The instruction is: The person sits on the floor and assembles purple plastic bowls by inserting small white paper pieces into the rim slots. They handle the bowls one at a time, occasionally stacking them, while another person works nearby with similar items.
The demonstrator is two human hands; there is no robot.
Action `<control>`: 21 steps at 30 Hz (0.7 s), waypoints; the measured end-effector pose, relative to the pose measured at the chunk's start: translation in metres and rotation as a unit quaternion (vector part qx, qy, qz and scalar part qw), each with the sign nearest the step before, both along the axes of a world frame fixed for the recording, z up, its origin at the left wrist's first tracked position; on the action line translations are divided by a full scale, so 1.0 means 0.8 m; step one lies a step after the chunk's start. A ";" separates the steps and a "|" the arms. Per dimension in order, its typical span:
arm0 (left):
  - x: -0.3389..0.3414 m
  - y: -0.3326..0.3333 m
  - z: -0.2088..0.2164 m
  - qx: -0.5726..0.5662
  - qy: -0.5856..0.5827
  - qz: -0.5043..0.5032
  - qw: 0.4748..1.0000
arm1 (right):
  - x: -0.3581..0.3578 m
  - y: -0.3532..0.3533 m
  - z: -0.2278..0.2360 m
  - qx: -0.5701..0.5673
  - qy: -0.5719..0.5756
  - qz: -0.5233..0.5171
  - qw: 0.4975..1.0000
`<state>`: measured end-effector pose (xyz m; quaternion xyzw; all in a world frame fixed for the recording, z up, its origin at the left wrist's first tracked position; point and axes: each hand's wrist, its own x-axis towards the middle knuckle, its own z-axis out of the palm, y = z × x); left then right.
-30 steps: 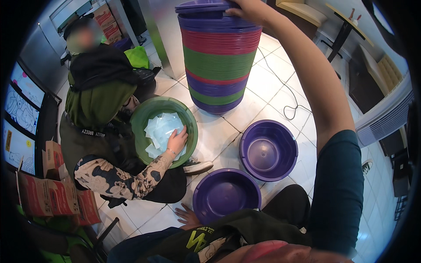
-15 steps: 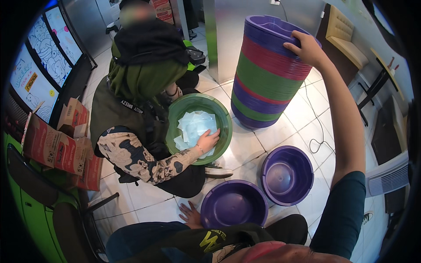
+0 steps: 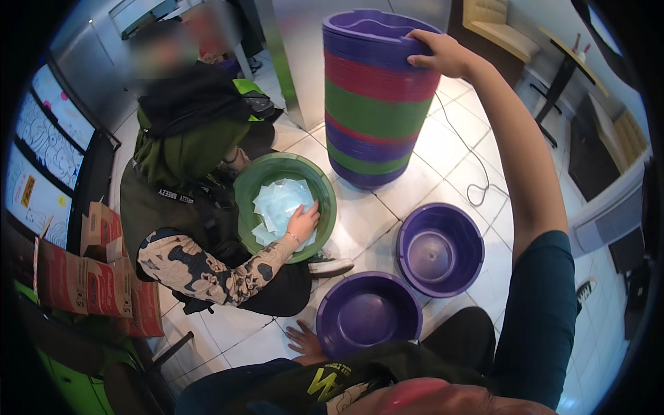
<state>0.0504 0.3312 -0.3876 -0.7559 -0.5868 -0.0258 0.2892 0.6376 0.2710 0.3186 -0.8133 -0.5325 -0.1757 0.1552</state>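
A tall stack of nested basins (image 3: pixel 377 100) in purple, red and green bands stands on the floor ahead of me. My right hand (image 3: pixel 446 55) reaches up with bent fingers hooked over the purple rim of the topmost basin. Fingers spread, my left hand (image 3: pixel 306 341) rests flat on the tiles beside a purple basin (image 3: pixel 366 311). Another purple basin (image 3: pixel 439 252) sits just behind it to the right. Both show bare insides.
A co-worker sits at the left, one hand (image 3: pixel 302 223) on pale blue sheets (image 3: pixel 273 197) inside a green basin (image 3: pixel 328 200). Red and white cartons (image 3: pixel 107 287) stand far left. A thin cable (image 3: pixel 477 190) lies right of the stack; beyond are a table (image 3: pixel 560 59) and padded seats.
The view has shifted, so the stack and basins appear farther left and higher. My right hand stays on the top rim and my left hand on the floor.
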 end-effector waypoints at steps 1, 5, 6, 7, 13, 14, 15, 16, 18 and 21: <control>-0.004 0.003 -0.003 0.001 0.005 -0.009 1.000 | 0.003 -0.006 -0.006 0.003 -0.018 -0.016 1.000; 0.004 0.003 0.003 0.008 0.031 -0.020 0.999 | -0.001 -0.019 -0.011 -0.025 -0.048 -0.036 0.998; 0.007 0.003 0.009 0.010 0.038 -0.022 0.999 | -0.003 -0.021 -0.008 -0.036 -0.039 -0.032 0.998; 0.010 0.002 0.014 0.011 0.046 -0.023 0.999 | -0.004 -0.021 -0.006 -0.045 -0.030 -0.033 0.998; 0.006 0.000 0.011 0.008 0.075 -0.019 0.997 | 0.006 -0.005 0.016 -0.090 -0.069 -0.037 0.993; 0.007 0.000 0.011 0.007 0.077 -0.017 0.997 | 0.010 -0.007 0.015 -0.085 -0.084 -0.047 0.992; 0.008 0.001 0.011 0.007 0.081 -0.016 0.997 | 0.014 -0.012 0.014 -0.080 -0.098 -0.056 0.990; 0.009 0.001 0.011 0.006 0.084 -0.015 0.996 | 0.018 -0.015 0.013 -0.075 -0.113 -0.066 0.989; 0.006 0.003 0.015 0.007 0.094 -0.007 0.996 | 0.007 -0.016 0.016 -0.077 -0.089 -0.068 0.991; 0.004 0.000 0.007 0.004 0.107 -0.004 0.994 | -0.001 -0.024 0.010 -0.078 -0.091 -0.060 0.991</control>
